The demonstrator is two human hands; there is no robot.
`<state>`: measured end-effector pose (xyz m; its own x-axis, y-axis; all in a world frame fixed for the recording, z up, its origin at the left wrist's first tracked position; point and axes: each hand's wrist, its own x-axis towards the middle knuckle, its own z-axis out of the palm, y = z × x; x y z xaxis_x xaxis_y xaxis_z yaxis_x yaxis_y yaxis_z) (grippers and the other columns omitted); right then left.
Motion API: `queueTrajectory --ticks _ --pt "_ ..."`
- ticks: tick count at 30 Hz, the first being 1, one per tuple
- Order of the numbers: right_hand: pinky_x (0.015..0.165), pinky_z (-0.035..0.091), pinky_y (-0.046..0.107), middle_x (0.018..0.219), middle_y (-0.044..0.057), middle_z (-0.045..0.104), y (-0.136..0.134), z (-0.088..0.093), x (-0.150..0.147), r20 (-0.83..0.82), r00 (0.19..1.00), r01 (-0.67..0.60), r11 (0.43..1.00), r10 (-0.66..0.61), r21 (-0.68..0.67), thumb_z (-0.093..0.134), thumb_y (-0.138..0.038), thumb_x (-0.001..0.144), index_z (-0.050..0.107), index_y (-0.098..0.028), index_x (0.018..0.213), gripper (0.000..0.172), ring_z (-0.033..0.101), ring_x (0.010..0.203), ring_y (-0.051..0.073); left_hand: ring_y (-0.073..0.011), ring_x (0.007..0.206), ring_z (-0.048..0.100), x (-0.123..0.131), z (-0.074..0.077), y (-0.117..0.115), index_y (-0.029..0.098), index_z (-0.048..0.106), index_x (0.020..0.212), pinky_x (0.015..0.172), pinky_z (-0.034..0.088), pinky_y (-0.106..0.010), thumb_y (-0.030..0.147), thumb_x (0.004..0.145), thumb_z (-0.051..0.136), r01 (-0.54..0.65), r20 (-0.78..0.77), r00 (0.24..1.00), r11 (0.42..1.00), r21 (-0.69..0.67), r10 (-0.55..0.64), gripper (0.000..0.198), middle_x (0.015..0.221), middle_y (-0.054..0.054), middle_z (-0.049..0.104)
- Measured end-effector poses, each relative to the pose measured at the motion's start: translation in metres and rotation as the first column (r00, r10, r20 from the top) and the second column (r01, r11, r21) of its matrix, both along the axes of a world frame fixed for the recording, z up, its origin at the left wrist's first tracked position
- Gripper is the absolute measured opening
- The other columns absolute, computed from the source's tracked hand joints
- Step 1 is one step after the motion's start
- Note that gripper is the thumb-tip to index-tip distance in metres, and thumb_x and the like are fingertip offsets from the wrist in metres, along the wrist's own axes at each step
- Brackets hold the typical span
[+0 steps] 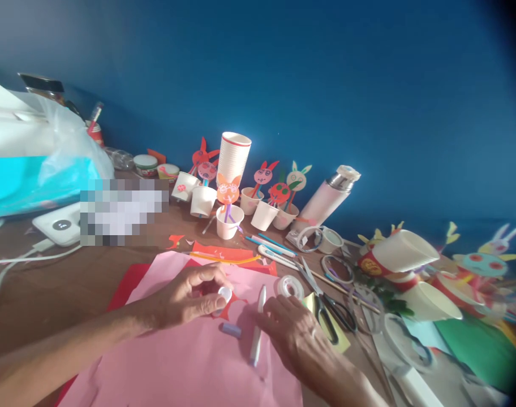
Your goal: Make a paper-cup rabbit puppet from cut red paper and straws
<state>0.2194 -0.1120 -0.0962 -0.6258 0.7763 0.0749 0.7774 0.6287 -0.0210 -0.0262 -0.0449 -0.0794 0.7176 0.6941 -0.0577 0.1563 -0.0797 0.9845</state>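
Note:
My left hand (194, 297) pinches a small white round piece (224, 293), like a cap or disc, between thumb and fingers. Beneath it lies a red-orange paper scrap (236, 308) on the pink paper (190, 362). My right hand (289, 328) is curled over the right side of that paper, its thumb side against a slim white marker (256, 342); the fingertips are partly hidden. A short lavender cap-like piece (231, 330) lies between the hands. Just beyond the right knuckles is a roll of clear tape (290, 287).
Black-handled scissors (326, 308), a utility knife (277, 256) and pencils lie to the right. Paper cups with paper animal heads, including an orange one (228, 192), stand behind, near a cup stack (233, 158) and a leaning flask (326, 198). A power bank (58, 225) sits left.

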Motion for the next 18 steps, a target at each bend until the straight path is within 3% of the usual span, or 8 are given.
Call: queueTrajectory --ticks 4,7,12,14,16,18 --pt "0.067 0.037 0.031 0.084 0.004 0.054 0.004 -0.007 0.000 0.046 0.997 -0.068 0.997 0.066 0.038 0.045 -0.009 0.086 0.050 -0.023 0.113 0.031 0.049 0.074 0.018 -0.0144 0.074 0.051 -0.001 0.002 -0.001 0.017 0.055 0.086 0.072 0.044 -0.031 0.038 0.083 0.052 -0.012 -0.019 1.000 1.000 0.017 0.013 0.021 0.079 0.000 0.050" --pt "0.061 0.036 0.030 0.079 0.002 0.054 0.007 -0.006 0.001 0.050 0.992 -0.117 0.991 0.114 0.057 0.041 -0.011 0.089 0.055 -0.022 0.102 0.022 0.048 0.069 0.017 -0.0140 0.074 0.052 -0.001 0.001 -0.002 0.017 0.055 0.091 0.072 0.045 -0.031 0.037 0.083 0.052 -0.005 -0.002 1.000 0.998 -0.055 0.005 0.022 0.079 0.000 0.052" --pt "0.056 0.039 0.028 0.079 0.005 0.056 0.013 0.005 0.009 -0.017 0.977 -0.205 0.965 0.211 0.164 0.032 -0.009 0.090 0.056 -0.019 0.089 0.026 0.050 0.065 0.016 -0.0139 0.071 0.053 0.001 -0.002 -0.003 0.016 0.056 0.090 0.069 0.045 -0.030 0.038 0.079 0.056 -0.017 0.053 0.998 0.992 -0.124 0.024 0.025 0.074 0.000 0.053" --pt "0.060 0.043 0.027 0.090 0.007 0.058 0.017 0.011 0.017 -0.144 0.974 -0.136 0.957 0.177 0.258 0.037 -0.010 0.088 0.055 -0.018 0.097 0.021 0.055 0.073 0.016 -0.0139 0.069 0.054 0.001 -0.003 -0.002 0.016 0.057 0.089 0.067 0.045 -0.029 0.036 0.078 0.057 -0.034 0.033 0.999 0.993 -0.113 0.038 0.023 0.073 0.001 0.054" --pt "0.066 0.046 0.026 0.092 0.007 0.058 0.021 0.019 0.024 -0.335 0.939 0.032 0.951 0.077 0.308 0.046 -0.013 0.086 0.053 -0.019 0.101 0.017 0.058 0.082 0.017 -0.0133 0.068 0.054 0.000 -0.002 -0.002 0.017 0.058 0.088 0.066 0.045 -0.027 0.033 0.078 0.058 -0.033 -0.002 0.999 0.995 -0.091 0.032 0.019 0.071 0.001 0.055" --pt "0.067 0.048 0.027 0.089 0.006 0.060 0.027 0.027 0.025 -0.547 0.830 0.254 0.947 -0.109 0.197 0.051 -0.019 0.084 0.054 -0.020 0.094 0.010 0.060 0.082 0.019 -0.0124 0.067 0.053 -0.001 -0.001 -0.002 0.017 0.058 0.089 0.065 0.044 -0.026 0.031 0.078 0.057 -0.011 -0.017 1.000 0.998 -0.069 0.010 0.017 0.071 0.002 0.055"
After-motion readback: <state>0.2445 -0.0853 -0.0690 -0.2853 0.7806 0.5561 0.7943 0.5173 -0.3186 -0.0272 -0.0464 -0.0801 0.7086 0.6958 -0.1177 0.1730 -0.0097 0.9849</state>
